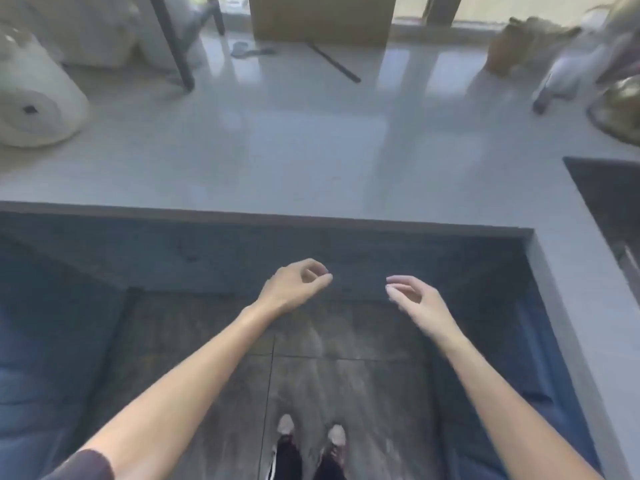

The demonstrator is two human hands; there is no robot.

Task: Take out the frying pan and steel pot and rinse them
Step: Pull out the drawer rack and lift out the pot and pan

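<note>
My left hand (298,282) hangs in front of the dark cabinet face (207,251) under the grey counter (277,150), its fingers loosely curled around nothing. My right hand (412,296) is level with it, a short gap to the right, fingers apart and bent, also holding nothing. A rounded metal vessel (620,112) shows at the far right edge of the counter, cut off by the frame; I cannot tell whether it is the steel pot. No frying pan is in sight. A dark sink (609,195) is set into the counter at the right.
A white paper roll (38,105) lies at the counter's left end. A cardboard box (322,19) stands at the back, with a dark rod (334,62) lying in front of it. Bags and clutter (540,50) fill the back right. My feet stand on the tiled floor (346,358).
</note>
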